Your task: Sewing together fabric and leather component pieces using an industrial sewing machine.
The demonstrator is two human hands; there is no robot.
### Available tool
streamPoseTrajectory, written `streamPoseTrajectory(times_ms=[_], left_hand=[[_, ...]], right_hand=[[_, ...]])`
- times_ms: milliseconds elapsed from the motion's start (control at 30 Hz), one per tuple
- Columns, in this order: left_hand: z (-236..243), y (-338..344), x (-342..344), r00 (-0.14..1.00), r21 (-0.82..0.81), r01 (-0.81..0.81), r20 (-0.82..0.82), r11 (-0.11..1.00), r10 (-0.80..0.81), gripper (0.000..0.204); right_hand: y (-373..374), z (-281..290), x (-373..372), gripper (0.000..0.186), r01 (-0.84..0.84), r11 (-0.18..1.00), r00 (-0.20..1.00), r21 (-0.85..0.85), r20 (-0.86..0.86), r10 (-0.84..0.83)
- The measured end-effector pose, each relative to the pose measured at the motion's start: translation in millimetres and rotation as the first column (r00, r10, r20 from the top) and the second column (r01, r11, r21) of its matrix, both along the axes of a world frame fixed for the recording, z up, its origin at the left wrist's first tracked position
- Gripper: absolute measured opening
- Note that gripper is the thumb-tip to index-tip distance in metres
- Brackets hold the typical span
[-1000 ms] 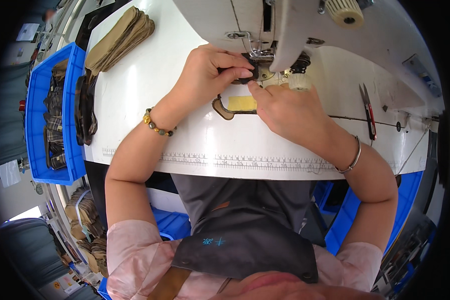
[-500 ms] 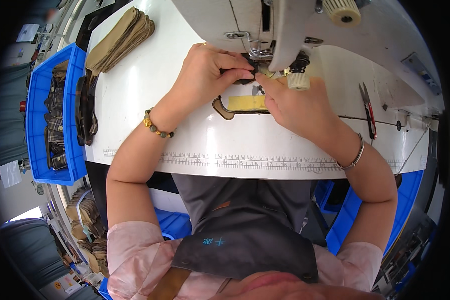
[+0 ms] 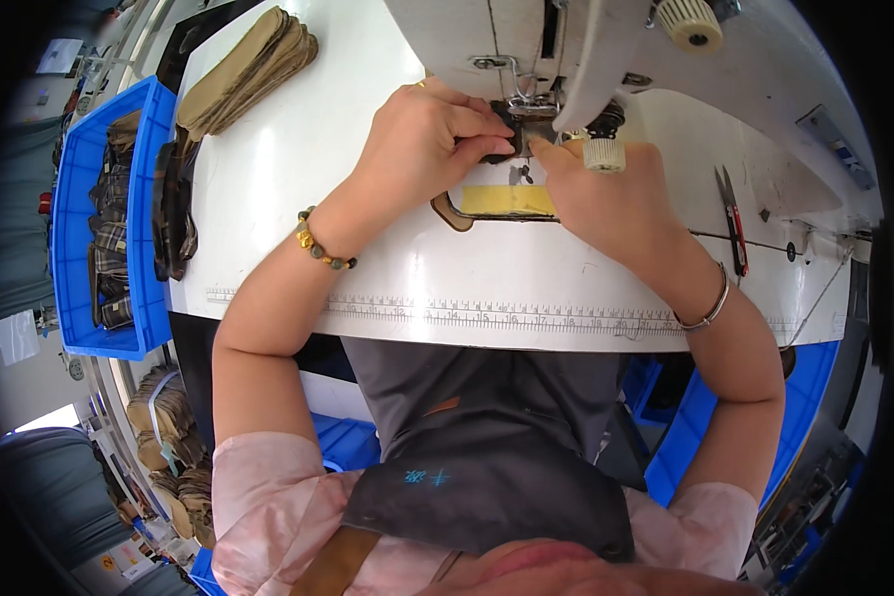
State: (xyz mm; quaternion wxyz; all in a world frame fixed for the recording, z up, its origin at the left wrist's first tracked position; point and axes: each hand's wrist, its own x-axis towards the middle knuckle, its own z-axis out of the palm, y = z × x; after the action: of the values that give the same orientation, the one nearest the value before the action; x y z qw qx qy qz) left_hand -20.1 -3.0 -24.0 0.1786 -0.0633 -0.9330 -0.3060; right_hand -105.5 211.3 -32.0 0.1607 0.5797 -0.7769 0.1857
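Beneath the presser foot of a white sewing machine lies a small dark piece of fabric. My left hand pinches its left side between thumb and fingers. Just right of the needle area is my right hand, its index fingertip close to the fabric's right side. Its other fingers are curled and partly hidden by the machine's cream knob, so anything in them cannot be made out. A yellow strip sits on the table in front of the fabric.
Red-handled thread snips lie to the right. Tan fabric pieces are stacked at the far left, with dark strips at the left edge. Beside the table, a blue bin holds plaid pieces. A printed ruler runs along the near edge.
The view has shifted slightly, moving the machine rightward in the picture. The gap between my right fingertip and left thumb is a little wider. My left hand keeps its pinch on the fabric.
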Motion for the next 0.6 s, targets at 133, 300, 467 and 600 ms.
streamPoseTrajectory(times_ms=[133, 300, 467, 600], left_hand=[[3.3, 0.5, 0.1, 1.0, 0.009, 0.003, 0.003, 1.0, -0.003, 0.011], [6.8, 4.2, 1.9, 0.999, -0.084, -0.023, -0.031, 0.996, 0.021, 0.01], [4.4, 1.9, 1.4, 0.998, -0.098, -0.037, -0.044, 0.994, 0.033, 0.009], [6.7, 2.4, -4.2, 0.995, -0.105, -0.094, -0.043, 0.99, 0.09, 0.01]], right_hand=[[-1.4, 7.7, 9.2, 0.023, -0.037, 0.998, 0.999, -0.056, 0.011, 0.037], [-0.1, 3.5, 11.8, 0.033, -0.016, 0.998, 1.0, 0.058, -0.013, 0.017], [-1.8, 3.3, 12.6, 0.033, -0.008, 0.997, 0.998, 0.073, -0.061, 0.013], [-5.3, 0.3, 8.9, 0.032, 0.009, 0.999, 0.996, 0.048, -0.087, -0.005]])
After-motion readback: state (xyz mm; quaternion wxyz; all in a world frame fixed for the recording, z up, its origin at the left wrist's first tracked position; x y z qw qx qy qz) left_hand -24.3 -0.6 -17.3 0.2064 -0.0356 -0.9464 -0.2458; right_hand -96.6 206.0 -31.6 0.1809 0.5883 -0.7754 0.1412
